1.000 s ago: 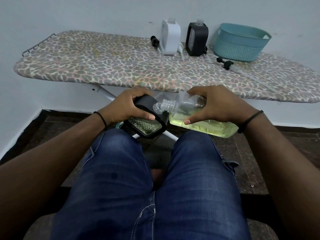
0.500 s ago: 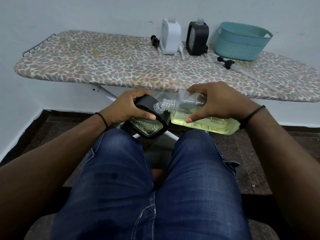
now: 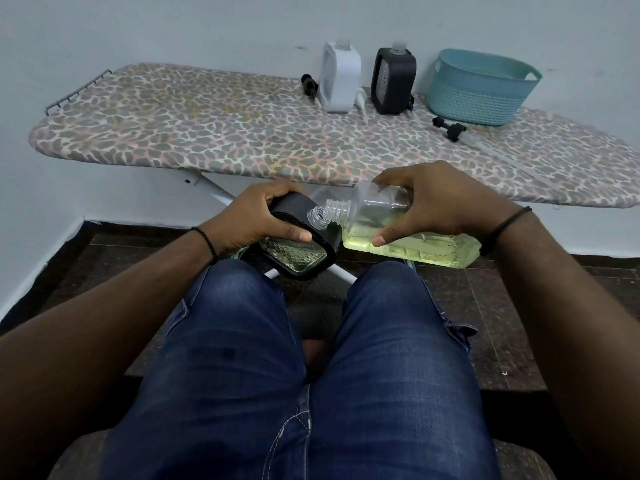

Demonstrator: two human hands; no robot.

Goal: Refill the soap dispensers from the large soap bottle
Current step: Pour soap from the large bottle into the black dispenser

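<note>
Since a second ago I've brought the soap bottle (image 3: 408, 233) mouth to the dispenser (image 3: 298, 244) neck; left hand (image 3: 256, 220) grips dispenser, right hand (image 3: 429, 206) grips bottle. Pouring seems close.

this looks like a plain room in a home. a leopard-print ironing board (image 3: 242, 133) stands against a bare pale wall (image 3: 173, 26) over dark floor tiles (image 3: 502, 323), with a teal plastic basket (image 3: 481, 88) near its back edge.

Your board (image 3: 207, 140) lies open left; dispensers (image 3: 338, 83), basket (image 3: 479, 90) and loose pumps (image 3: 450, 128) crowd its far right.
</note>
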